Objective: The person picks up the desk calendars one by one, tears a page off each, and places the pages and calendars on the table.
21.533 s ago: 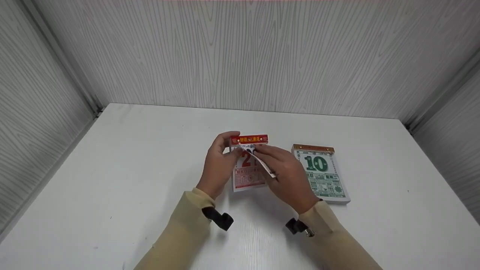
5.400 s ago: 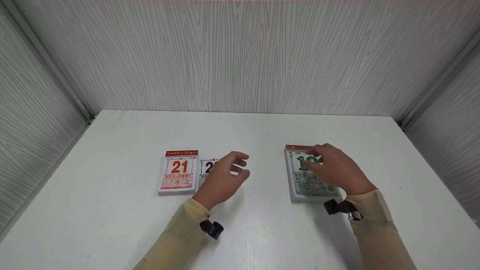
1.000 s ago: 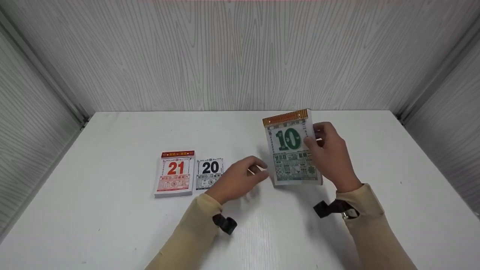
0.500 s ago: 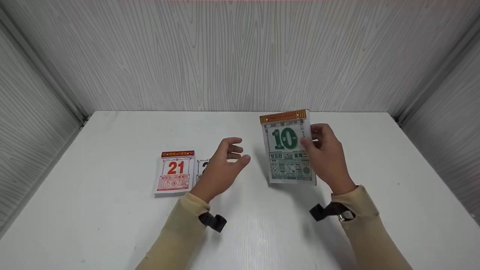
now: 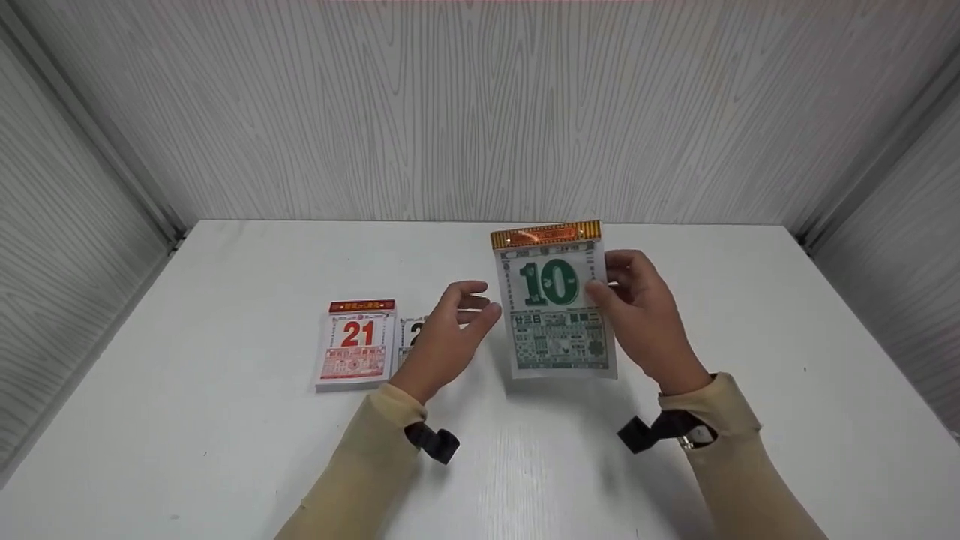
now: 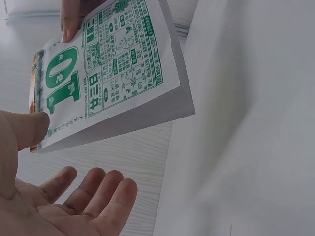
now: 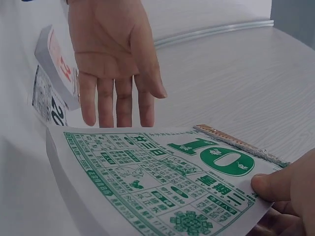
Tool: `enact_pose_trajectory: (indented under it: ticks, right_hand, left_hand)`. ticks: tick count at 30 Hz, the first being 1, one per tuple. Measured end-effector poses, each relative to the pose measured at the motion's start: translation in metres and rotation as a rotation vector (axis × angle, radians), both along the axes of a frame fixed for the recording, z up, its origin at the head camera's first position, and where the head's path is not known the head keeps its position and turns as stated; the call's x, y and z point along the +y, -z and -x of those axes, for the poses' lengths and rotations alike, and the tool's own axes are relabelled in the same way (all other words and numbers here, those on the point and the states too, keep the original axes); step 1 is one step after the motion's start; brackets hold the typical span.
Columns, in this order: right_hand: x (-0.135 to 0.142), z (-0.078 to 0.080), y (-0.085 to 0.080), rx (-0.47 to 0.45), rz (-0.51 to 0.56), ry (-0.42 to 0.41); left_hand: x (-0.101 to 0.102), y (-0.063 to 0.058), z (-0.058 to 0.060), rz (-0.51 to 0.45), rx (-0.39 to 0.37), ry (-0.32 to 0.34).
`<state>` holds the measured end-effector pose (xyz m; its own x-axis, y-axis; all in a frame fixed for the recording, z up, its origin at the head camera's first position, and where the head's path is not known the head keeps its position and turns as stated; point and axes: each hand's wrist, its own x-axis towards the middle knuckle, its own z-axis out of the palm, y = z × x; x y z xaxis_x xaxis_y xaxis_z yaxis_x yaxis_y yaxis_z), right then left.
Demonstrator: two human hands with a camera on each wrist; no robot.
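Observation:
A thick tear-off calendar (image 5: pixel 559 337) with a green 10 and an orange-gold top strip is held tilted above the table. My right hand (image 5: pixel 645 322) grips its right edge, thumb on the front page and fingers behind. At the calendar's left edge is my left hand (image 5: pixel 446 337), its fingers loosely extended. In the left wrist view the left thumb (image 6: pixel 32 129) lies at the page edge, while the fingers (image 6: pixel 101 196) spread below the block; whether the thumb touches cannot be told. A smaller calendar (image 5: pixel 356 345) with a red 21 lies on the table to the left.
A loose page (image 5: pixel 409 334) with a black 20 lies beside the red calendar, partly hidden behind my left hand. The white table (image 5: pixel 225 420) is bounded by grey wood-grain panels (image 5: pixel 480 112) at the back and sides.
Earlier, both hands worked at the red calendar; it now lies at left beside the loose page. The right hand has lifted the green calendar and moved it left, closer to the left hand.

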<state>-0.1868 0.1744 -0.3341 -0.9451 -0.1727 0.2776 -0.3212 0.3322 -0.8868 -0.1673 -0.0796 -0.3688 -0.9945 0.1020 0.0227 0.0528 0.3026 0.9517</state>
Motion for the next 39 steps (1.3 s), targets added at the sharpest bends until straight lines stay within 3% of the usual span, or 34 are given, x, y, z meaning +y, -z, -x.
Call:
enact_pose_trajectory:
  ticks: [2,8,15,19,24,36,39]
  right_hand:
    - [-0.002,-0.001,0.0,-0.036,0.032,-0.026]
    - [-0.007,-0.003,0.002,-0.149,0.156,-0.108]
    - [-0.01,-0.005,0.003,-0.219,0.232,-0.168]
    - [-0.011,-0.005,0.004,-0.246,0.224,-0.174]
    - [-0.013,-0.005,0.005,-0.249,0.182,-0.173]
    - [-0.014,-0.003,0.008,-0.204,0.105,-0.125]
    - [-0.013,-0.002,0.008,-0.208,0.127,-0.137]
  left_hand:
    - [-0.001,0.0,0.001,-0.019,0.003,0.02]
    - [-0.002,0.003,0.005,-0.193,-0.056,0.131]
    - [-0.005,0.005,0.006,-0.205,-0.09,0.16]
    - [-0.008,0.004,0.005,-0.236,-0.117,0.182]
    - [-0.009,0.005,0.006,-0.221,-0.096,0.227]
    - [-0.007,-0.001,0.002,-0.179,-0.072,0.224]
    - [-0.007,-0.004,0.001,-0.214,-0.078,0.259]
